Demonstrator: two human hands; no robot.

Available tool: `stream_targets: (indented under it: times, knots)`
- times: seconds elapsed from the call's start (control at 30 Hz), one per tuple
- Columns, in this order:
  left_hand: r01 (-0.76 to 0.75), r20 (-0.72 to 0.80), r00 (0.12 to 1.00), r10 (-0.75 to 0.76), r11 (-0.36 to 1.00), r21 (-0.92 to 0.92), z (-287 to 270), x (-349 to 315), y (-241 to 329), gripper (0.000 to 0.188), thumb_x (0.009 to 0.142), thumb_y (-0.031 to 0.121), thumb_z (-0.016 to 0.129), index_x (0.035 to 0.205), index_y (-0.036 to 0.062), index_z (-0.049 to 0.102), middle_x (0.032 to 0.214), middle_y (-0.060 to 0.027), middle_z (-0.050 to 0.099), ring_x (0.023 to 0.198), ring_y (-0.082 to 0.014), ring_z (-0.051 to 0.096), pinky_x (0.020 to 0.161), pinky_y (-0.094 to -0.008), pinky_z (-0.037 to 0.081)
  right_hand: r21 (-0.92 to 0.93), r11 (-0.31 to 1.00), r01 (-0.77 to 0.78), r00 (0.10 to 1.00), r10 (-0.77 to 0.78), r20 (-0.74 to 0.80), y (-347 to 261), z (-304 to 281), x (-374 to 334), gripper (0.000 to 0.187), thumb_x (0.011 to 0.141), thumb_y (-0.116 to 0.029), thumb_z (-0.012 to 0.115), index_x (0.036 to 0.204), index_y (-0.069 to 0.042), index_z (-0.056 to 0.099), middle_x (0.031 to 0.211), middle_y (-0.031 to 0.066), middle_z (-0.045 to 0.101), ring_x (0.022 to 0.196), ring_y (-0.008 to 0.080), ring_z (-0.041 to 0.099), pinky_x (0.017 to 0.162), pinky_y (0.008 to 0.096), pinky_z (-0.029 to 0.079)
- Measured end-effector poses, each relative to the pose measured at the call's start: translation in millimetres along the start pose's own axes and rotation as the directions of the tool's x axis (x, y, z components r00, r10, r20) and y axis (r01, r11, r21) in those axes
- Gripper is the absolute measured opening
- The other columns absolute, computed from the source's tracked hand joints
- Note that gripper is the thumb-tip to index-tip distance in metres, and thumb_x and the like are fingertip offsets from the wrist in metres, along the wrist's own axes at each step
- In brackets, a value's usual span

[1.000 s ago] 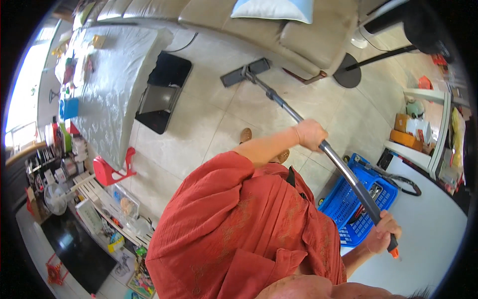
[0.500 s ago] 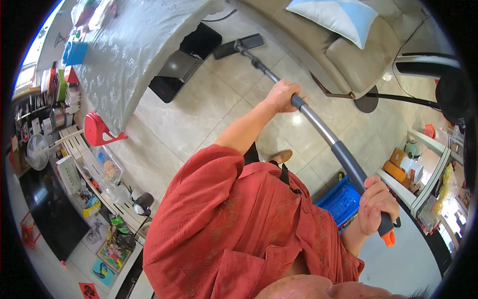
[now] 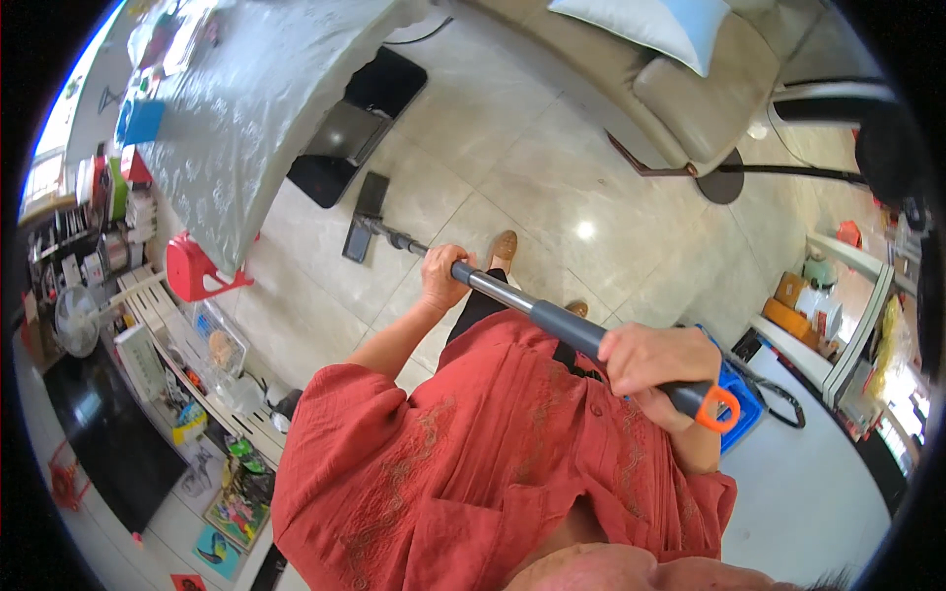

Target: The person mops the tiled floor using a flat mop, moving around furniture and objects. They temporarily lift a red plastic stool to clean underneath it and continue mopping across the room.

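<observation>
A flat mop [image 3: 516, 297] with a grey and silver pole lies slantwise across the front of my body. My left hand [image 3: 445, 279] is closed round the pole, nearer the head end. Higher up, my right hand [image 3: 662, 370] grips the dark grey handle, close to the orange hanging loop [image 3: 722, 410] at its end. The dark rectangular mop head [image 3: 366, 218] rests on the tiled floor [image 3: 434, 187], just beside the black base [image 3: 347, 130] under the covered table.
A cloth-covered table [image 3: 236, 108] stands at the far left, with a red plastic stool [image 3: 194, 268] by its corner. The beige sofa [image 3: 680, 113] is at the far right. A blue basket [image 3: 741, 399] sits at my right, near a white surface [image 3: 798, 483]. My shoes [image 3: 504, 245] are on the floor.
The mop head has swept left and nearer, from between table and sofa to beside the black base. Both hands moved left with the pole, and one shoe has come into fuller view.
</observation>
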State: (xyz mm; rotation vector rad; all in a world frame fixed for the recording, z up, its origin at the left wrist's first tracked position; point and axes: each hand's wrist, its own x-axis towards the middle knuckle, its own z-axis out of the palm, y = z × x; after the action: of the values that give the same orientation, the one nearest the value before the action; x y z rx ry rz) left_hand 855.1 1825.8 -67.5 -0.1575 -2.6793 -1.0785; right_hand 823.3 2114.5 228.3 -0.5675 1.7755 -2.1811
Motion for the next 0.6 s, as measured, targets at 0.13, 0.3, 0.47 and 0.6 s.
stream_targets:
  times: [0.13,0.3,0.47,0.6]
  knots:
    - [-0.057,0.047,0.997,0.056,0.998,0.011,35,8,24,0.012,0.072,0.008,0.074,0.074,0.0105,0.063,0.065,-0.0064,0.062,0.064,-0.0281,0.062,0.061,-0.0377,0.048,0.041,0.999,0.023,0.999,-0.024,0.025,-14,-32,-31,0.010,0.072,0.003,0.062,0.080,0.002,0.068,0.064,0.0096,0.059,0.060,0.0262,0.057,0.070,0.0402,0.050]
    - [-0.228,0.036,0.970,0.240,0.953,-0.201,132,31,124,0.012,0.065,0.006,0.073,0.072,0.0100,0.064,0.063,-0.0080,0.062,0.059,-0.0300,0.061,0.059,-0.0387,0.048,-0.113,0.983,0.142,0.947,-0.168,-0.273,-51,-81,-136,0.011,0.077,-0.006,0.067,0.069,0.001,0.067,0.055,0.0065,0.057,0.052,0.0225,0.056,0.067,0.0391,0.047]
    - [-0.411,0.062,0.894,0.443,0.869,-0.276,241,22,210,0.011,0.066,0.009,0.072,0.065,0.0119,0.062,0.060,-0.0064,0.060,0.056,-0.0298,0.059,0.055,-0.0396,0.047,-0.318,0.943,0.101,0.820,-0.260,-0.510,-54,-115,-263,0.020,0.077,-0.011,0.073,0.064,-0.001,0.063,0.056,0.0069,0.058,0.053,0.0223,0.058,0.067,0.0427,0.049]
    - [-0.453,0.226,0.794,0.565,0.796,-0.401,300,-27,292,0.013,0.069,0.014,0.072,0.064,0.0133,0.060,0.060,-0.0067,0.059,0.060,-0.0304,0.060,0.056,-0.0411,0.048,-0.421,0.907,-0.014,0.710,-0.288,-0.643,-76,-129,-366,0.022,0.079,-0.015,0.072,0.067,0.000,0.062,0.060,0.0105,0.059,0.056,0.0241,0.059,0.070,0.0452,0.049]
